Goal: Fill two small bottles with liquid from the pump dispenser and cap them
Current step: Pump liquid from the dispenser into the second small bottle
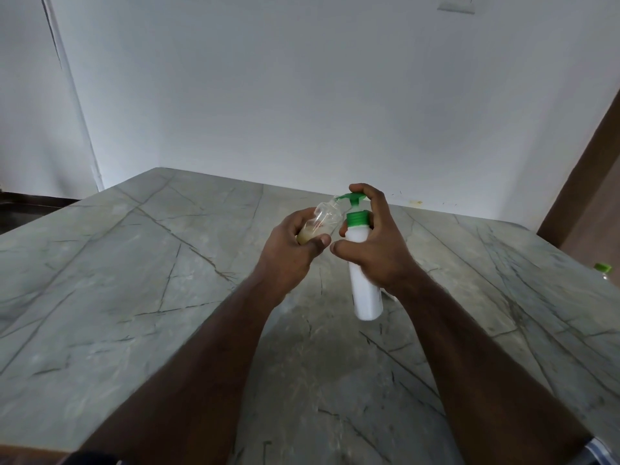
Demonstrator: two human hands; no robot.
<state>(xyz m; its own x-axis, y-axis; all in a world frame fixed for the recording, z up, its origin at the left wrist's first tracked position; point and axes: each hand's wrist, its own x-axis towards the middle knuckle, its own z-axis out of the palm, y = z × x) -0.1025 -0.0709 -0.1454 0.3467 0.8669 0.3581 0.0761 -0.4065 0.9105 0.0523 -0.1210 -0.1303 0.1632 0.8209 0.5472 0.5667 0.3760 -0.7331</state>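
Head view: left hand [288, 253] is gripping the tilted small bottle [318, 223]; right hand [375, 243] is clutching and pumping the dispenser [364, 280]. Keep spout at bottle mouth, press slowly.

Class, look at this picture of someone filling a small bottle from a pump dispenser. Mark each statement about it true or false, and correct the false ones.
1. The left hand holds the clear small bottle tilted toward the pump spout. True.
2. The pump dispenser stands on the table. False: the right hand holds it in the air.
3. The small bottle is empty. False: pale liquid sits in its bottom.
4. A finger rests on the green pump head. True.
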